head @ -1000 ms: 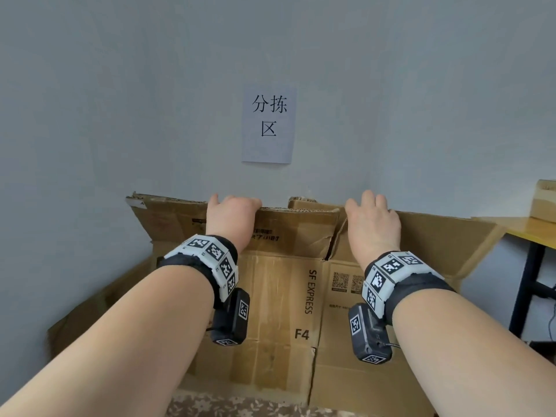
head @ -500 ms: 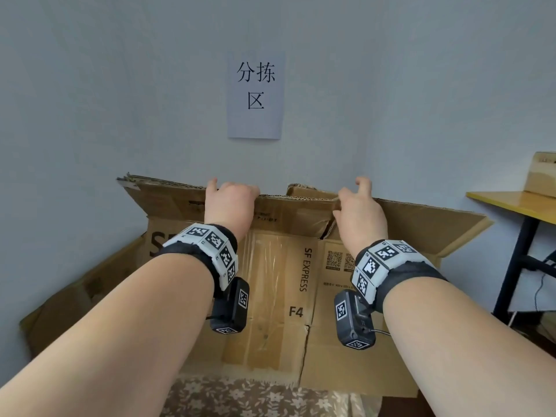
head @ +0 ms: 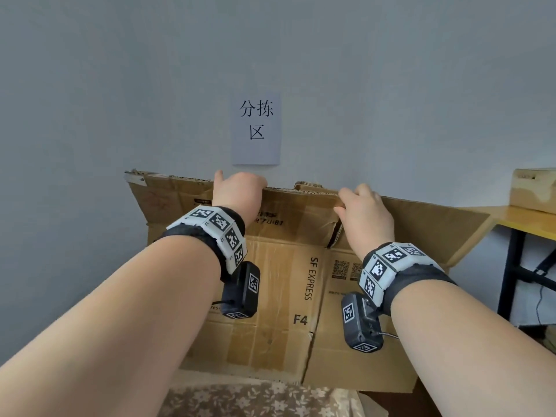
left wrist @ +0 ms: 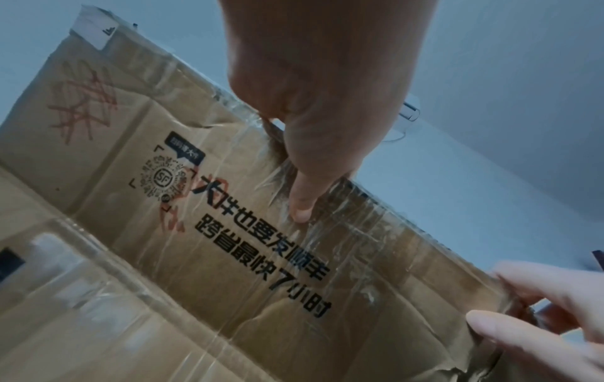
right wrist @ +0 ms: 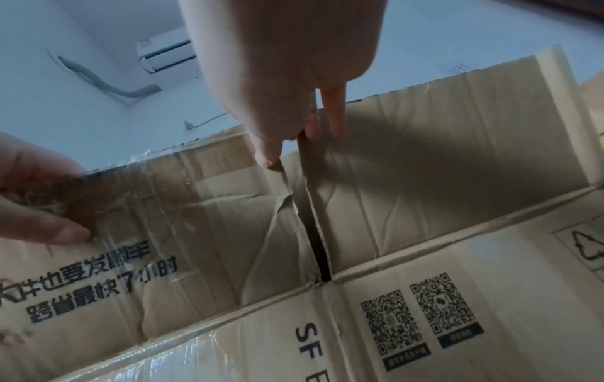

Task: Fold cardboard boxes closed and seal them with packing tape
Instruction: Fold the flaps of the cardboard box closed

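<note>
- Head view: the cardboard box (head: 285, 296) stands against the wall (head: 120, 85) under a paper sign (head: 256, 127), with its top flaps upright and unfolded.
  - The left hand (head: 237, 192) hooks over the top edge of the left flap (head: 171, 197).
  - The right hand (head: 365, 215) hooks over the edge beside the slit (head: 334, 237), where the right flap (head: 436, 224) begins.
  - The hands are near each other but apart.
  - No packing tape roll is in view. A yellow table (head: 529, 219) stands to the right.
  - Judgement: the step in hand is drawing the flaps over, and sealing has not begun.
- Left wrist view: the left hand (left wrist: 320, 90) holds the left flap in a narrow pinch.
  - The thumb (left wrist: 302, 204) presses flat on the printed face, and the fingers are hidden behind the edge.
  - Wrinkled old clear tape (left wrist: 343, 245) covers that face. It is likely slick, so firm thumb pressure is advised.
- Right wrist view: the right hand (right wrist: 281, 64) is closed narrowly at the slit, thumb on the near side and two fingertips beyond the card edge.
  - I cannot tell which flap it holds.
  - The card at the base of the slit is creased and torn.
  - Recommendation: pull both hands evenly and bend along the scored fold line, not mid-panel. A lopsided pull may lengthen that tear.
</note>
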